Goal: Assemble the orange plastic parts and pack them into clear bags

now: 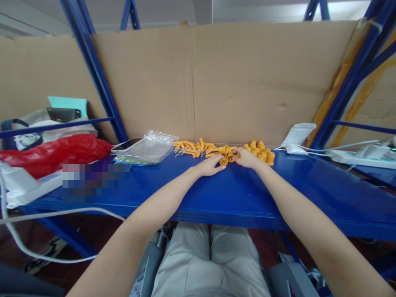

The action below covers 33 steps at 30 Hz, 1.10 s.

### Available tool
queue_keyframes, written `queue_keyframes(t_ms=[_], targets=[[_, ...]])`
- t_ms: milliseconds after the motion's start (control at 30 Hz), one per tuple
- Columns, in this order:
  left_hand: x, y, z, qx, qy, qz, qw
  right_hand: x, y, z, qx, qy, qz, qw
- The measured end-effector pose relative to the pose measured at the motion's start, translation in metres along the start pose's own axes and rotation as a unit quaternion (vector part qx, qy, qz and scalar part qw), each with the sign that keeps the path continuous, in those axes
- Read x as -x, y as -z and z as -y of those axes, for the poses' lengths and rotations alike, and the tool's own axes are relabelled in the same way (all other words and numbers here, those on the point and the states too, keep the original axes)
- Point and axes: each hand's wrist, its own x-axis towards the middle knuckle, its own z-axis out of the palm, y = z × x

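Observation:
Small orange plastic parts lie on the blue shelf (235, 194) against the cardboard backing. A pile of long orange pieces with metal chains (190, 147) is on the left, and a cluster of chunky orange pieces (261, 151) on the right. Between them sit a few orange ring-like parts (228, 152). My left hand (210, 166) rests on the shelf with fingers curled, pinching one small orange piece (222, 161). My right hand (246, 158) lies beside it, its fingers closed among the ring-like parts; what it holds is hidden.
A stack of clear plastic bags (147, 149) and a phone (126, 144) lie left of the parts. A red bag (52, 153) and other bags fill the far left. A white power strip (355, 156) and cables sit right. Blue rack posts (95, 74) flank the shelf.

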Motion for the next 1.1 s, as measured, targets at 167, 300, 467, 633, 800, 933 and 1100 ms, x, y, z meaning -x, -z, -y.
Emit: queue_keyframes(t_ms=[167,300,467,633,800,933,1100], targets=[[-0.001,0.003,-0.001,-0.008,0.006,-0.015,1.000,0.003,-0.003,-0.001,-0.007,0.024,0.080,0.996],[0.000,0.004,-0.002,-0.027,0.029,-0.021,0.999,0.000,-0.004,-0.005,-0.025,0.031,0.057,0.998],[-0.002,0.000,0.002,-0.038,0.039,-0.046,0.998,-0.009,-0.013,-0.018,-0.047,0.080,0.012,0.996],[-0.006,-0.007,0.013,-0.038,0.037,-0.035,0.998,-0.019,-0.024,-0.028,-0.070,0.170,-0.055,0.982],[-0.007,-0.011,0.019,-0.055,0.034,-0.007,0.998,-0.019,-0.033,-0.021,-0.038,0.174,-0.050,0.983],[-0.007,-0.014,0.022,-0.061,0.023,-0.016,0.998,-0.015,-0.035,-0.012,-0.020,0.154,-0.054,0.986],[-0.009,-0.016,0.025,-0.060,0.015,-0.019,0.998,-0.010,-0.034,-0.004,0.009,0.127,-0.062,0.990]])
